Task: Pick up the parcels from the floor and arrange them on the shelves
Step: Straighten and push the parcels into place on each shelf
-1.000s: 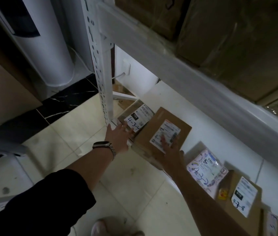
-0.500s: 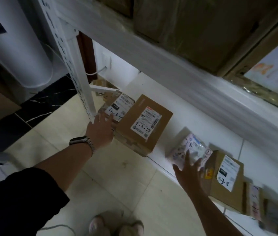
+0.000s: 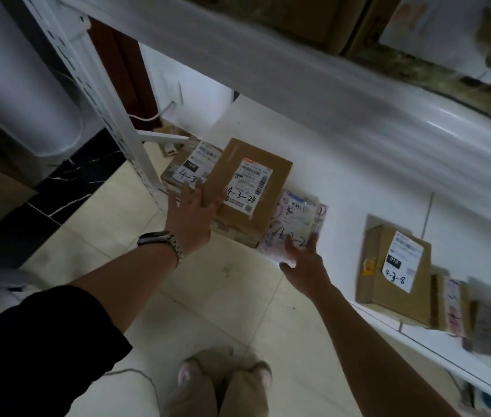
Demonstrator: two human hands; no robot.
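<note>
Pale floor tiles (image 3: 208,296) are seen beneath a white metal rack, whose perforated upright post (image 3: 112,115) rises at the left and whose upper shelf beam (image 3: 298,85) crosses the view. On the low white shelf board (image 3: 343,182) a brown cardboard box with a white label marked 4-3-24 (image 3: 250,188) is set. A smaller taped cardboard box marked 4-3 (image 3: 190,164) is touching it on the left, and a pink patterned soft mailer bag (image 3: 298,215) lies just beside it on the right.

The left hand (image 3: 191,216), worn with a wristwatch (image 3: 163,239) and a black sleeve (image 3: 42,341), is laid flat on the near left corner of the labelled box, fingers spread. The right hand (image 3: 304,260) is placed on the near end of the mailer bag, fingers straight and splayed.

Well apart to the right, a cardboard box marked 4-3-8 (image 3: 397,266) is standing on the same board, with a row of thin blurred parcels (image 3: 478,326) beyond it.
</note>
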